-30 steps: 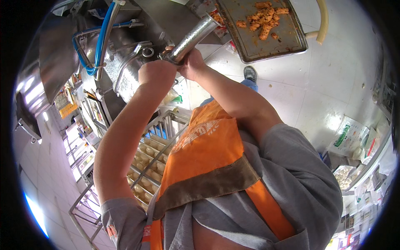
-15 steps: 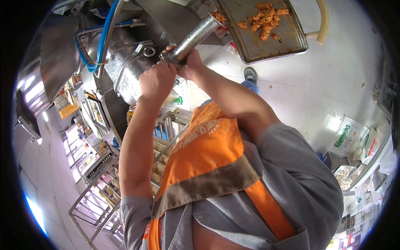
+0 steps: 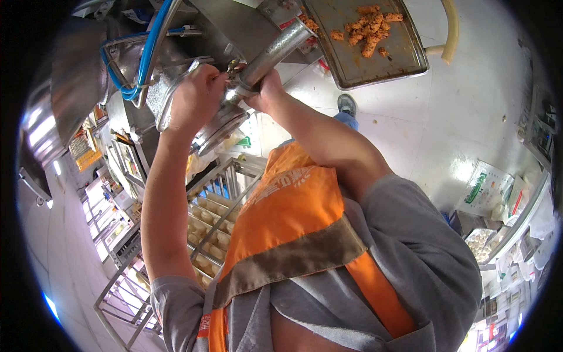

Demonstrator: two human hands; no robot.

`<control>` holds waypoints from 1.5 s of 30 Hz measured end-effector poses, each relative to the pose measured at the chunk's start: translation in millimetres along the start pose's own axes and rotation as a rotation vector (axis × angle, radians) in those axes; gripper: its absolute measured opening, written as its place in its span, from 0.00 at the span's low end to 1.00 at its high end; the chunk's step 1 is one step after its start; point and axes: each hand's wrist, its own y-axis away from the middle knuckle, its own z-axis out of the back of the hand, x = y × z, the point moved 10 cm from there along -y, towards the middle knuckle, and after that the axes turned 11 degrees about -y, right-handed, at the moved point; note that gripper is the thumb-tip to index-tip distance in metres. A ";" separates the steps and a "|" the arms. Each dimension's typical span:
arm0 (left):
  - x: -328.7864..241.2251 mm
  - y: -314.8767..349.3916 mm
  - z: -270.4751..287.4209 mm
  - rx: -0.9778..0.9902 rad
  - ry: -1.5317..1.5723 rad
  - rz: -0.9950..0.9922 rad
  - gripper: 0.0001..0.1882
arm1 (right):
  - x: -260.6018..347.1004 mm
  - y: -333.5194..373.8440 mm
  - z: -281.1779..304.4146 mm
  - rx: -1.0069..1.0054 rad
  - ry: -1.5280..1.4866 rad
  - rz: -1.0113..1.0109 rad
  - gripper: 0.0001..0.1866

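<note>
My right hand (image 3: 267,91) is closed round the lower end of a shiny metal tube (image 3: 280,51), with some fingers hidden behind it. Orange-red filling (image 3: 308,22) shows at the tube's far mouth. Just below the tube's base, a round metal cover (image 3: 221,130) stands tilted. My left hand (image 3: 199,97) is curled closed beside the rim of the steel machine housing (image 3: 159,97); what lies in its fingers is hidden. Small metal fittings (image 3: 233,66) sit between my hands.
A metal tray (image 3: 381,75) holding orange-red seasoned pieces (image 3: 370,29) is at the far right. Blue hoses (image 3: 146,53) run along the machine at left. A rack (image 3: 240,170) with trays of pale dough pieces stands near my left arm. A yellowish hose (image 3: 451,35) hangs beyond the tray.
My left hand has moved left, away from my right hand. The round cover now shows apart from the machine housing. My right hand stays at the tube's base.
</note>
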 end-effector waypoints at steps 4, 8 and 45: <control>-30.6 21.0 -9.6 -0.074 -0.109 -0.161 0.16 | 0.7 -6.2 9.1 -0.040 -0.047 -0.022 0.22; -35.1 28.6 -24.1 -0.111 -0.093 -0.156 0.15 | 1.0 -10.2 10.6 -0.003 -0.024 -0.052 0.22; -111.8 27.6 -151.4 -0.146 0.471 -0.222 0.07 | 161.3 53.2 81.0 -0.086 0.258 0.264 0.25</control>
